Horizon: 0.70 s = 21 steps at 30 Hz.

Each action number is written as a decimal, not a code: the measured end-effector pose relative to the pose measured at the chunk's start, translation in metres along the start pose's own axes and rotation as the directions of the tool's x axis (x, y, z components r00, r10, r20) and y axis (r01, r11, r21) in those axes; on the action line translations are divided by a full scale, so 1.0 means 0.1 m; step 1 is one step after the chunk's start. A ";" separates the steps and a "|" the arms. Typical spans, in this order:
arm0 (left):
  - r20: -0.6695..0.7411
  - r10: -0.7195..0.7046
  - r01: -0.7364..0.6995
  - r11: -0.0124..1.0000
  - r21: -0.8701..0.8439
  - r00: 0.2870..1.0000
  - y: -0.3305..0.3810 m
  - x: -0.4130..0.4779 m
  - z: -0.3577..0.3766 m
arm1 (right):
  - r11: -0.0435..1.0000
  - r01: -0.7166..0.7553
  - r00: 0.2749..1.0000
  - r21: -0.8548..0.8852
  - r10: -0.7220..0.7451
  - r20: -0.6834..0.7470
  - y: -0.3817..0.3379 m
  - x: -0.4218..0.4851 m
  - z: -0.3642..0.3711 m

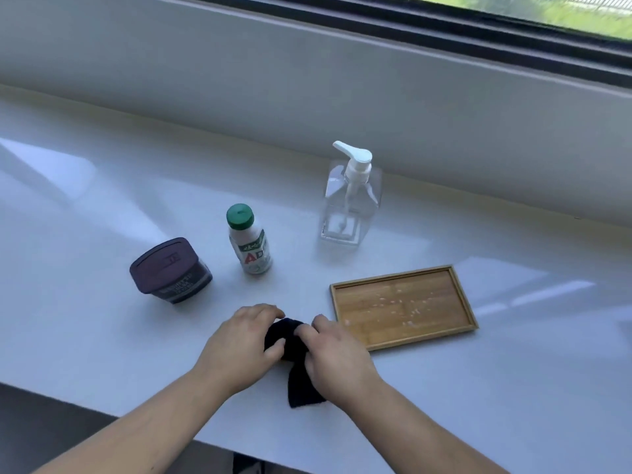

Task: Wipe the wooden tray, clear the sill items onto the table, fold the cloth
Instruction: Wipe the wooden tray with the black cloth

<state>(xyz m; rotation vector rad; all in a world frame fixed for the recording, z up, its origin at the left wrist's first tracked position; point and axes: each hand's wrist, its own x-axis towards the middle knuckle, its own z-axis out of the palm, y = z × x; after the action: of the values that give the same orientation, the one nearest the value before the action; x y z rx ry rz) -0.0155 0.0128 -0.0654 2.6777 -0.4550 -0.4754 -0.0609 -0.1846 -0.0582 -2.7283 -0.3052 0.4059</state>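
Note:
A dark navy cloth (294, 364) lies bunched on the white surface near its front edge. My left hand (242, 343) grips its left side and my right hand (337, 357) grips its right side; a loose end hangs out toward me between my wrists. To the right lies the rectangular wooden tray (403, 307), flat, with pale specks scattered on its floor. Behind stand a clear pump bottle (350, 203), a small white bottle with a green cap (249, 241), and a dark purple lidded jar (169, 271).
The white surface (102, 217) runs up to a grey wall under a black-framed window (444, 32). Its front edge crosses the lower left corner, with dark floor (41, 419) below.

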 end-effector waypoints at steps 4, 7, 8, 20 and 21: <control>-0.030 0.019 -0.021 0.998 -0.065 0.999 0.23 0.19 0.07 | 0.983 -0.103 0.975 0.153 0.130 -0.179 0.32 -0.20 -0.44; -0.062 0.068 -0.075 0.990 -0.120 0.996 0.45 0.35 0.19 | 0.955 -0.202 0.908 0.216 0.265 -0.324 0.68 -0.35 -0.78; -0.063 0.085 -0.093 0.986 -0.136 0.994 0.53 0.41 0.24 | 0.941 -0.237 0.876 0.243 0.315 -0.365 0.83 -0.39 -0.87; -0.096 0.215 -0.222 0.973 -0.069 0.972 0.82 0.74 1.02 | 0.689 -0.675 0.655 0.264 0.724 -0.215 1.91 -0.05 -0.48; -0.110 0.221 -0.230 0.971 -0.069 0.969 0.82 0.75 1.04 | 0.717 -0.647 0.675 0.262 0.697 -0.240 1.79 0.02 -0.38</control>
<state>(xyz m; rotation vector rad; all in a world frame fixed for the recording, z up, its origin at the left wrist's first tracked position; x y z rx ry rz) -0.0090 -0.1188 -0.1414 2.5183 -0.6855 -0.2830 -0.0187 -0.3597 -0.0932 -2.5936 0.8315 0.1365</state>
